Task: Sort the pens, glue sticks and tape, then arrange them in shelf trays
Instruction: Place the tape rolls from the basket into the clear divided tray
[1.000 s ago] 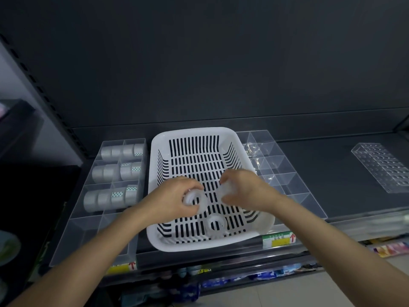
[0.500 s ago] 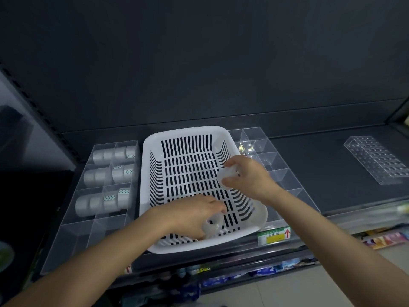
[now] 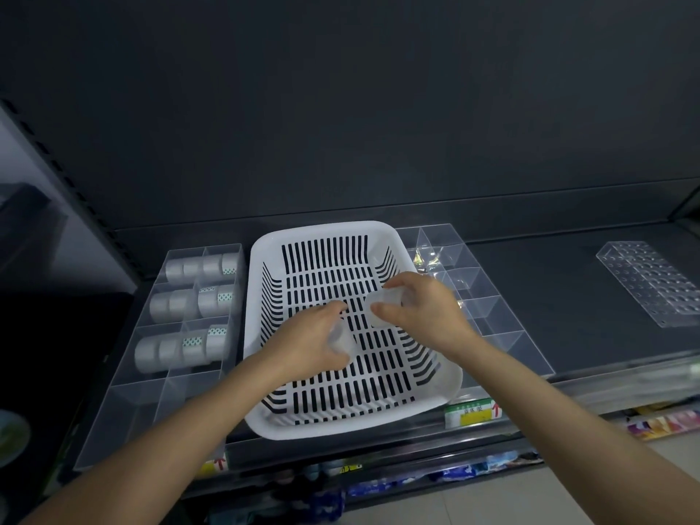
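Above the white slotted basket (image 3: 258,259), my left hand (image 3: 303,344) grips a clear tape roll (image 3: 342,341) while my right hand (image 3: 428,316) pinches a second roll (image 3: 382,308). The divided tape tray (image 3: 125,405) lies to my left, its front compartments nearest my left hand.
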Motion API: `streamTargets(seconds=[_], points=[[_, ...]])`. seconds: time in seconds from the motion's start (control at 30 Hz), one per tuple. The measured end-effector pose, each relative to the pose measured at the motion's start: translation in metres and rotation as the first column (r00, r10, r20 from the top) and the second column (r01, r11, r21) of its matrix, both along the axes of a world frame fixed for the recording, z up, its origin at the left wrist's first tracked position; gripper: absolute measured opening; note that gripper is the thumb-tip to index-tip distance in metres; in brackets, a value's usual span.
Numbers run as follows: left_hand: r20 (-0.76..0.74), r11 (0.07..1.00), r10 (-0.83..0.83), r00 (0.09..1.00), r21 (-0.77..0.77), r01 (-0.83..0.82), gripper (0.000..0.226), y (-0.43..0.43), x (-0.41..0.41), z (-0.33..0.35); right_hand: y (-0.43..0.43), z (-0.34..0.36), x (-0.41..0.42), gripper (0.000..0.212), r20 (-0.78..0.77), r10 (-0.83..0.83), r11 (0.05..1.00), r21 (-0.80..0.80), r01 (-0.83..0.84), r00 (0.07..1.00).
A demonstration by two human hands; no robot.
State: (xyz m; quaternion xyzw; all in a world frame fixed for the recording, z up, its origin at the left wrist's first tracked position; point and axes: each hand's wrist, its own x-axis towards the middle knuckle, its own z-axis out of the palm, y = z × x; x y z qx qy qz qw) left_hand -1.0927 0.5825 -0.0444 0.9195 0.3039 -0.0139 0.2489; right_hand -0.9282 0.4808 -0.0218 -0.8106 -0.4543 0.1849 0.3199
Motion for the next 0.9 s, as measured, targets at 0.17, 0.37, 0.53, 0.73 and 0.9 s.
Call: streamTargets(seconds=[0.17,0.37,0.53,0.73,0.9], points=[[0.055,0.984,0.158,0.986,-0.097,-0.152,0.039,0.007,0.004,-0.002,0.006,-0.009,-0.005,0.048,0.023,0.033,0.994,-0.104,-0.031,0.999],[0.095,0.952,0.226,0.970,-0.231,-0.199,0.044,0.016,0.007,-0.011,0.016,-0.026,-0.009,0.047,-0.020,0.098,0.984,-0.148,-0.100,0.995],[0.020,0.999,0.010,1.000,-0.040,-0.009,0.040,0.026,0.005,-0.013,0.018,-0.034,-0.011,0.047,0.041,0.227,0.952,-0.218,-0.213,0.973],[-0.037,0.985,-0.113,0.993,0.125,0.117,0.036,0.025,0.006,-0.019,0.017,-0.042,-0.015,0.033,0.137,0.375,0.889,-0.333,-0.314,0.917],[-0.005,0.981,-0.127,0.992,0.145,0.127,0.034,0.026,0.002,-0.020,0.019,-0.039,-0.018,0.032,0.144,0.414,0.869,-0.356,-0.343,0.899]])
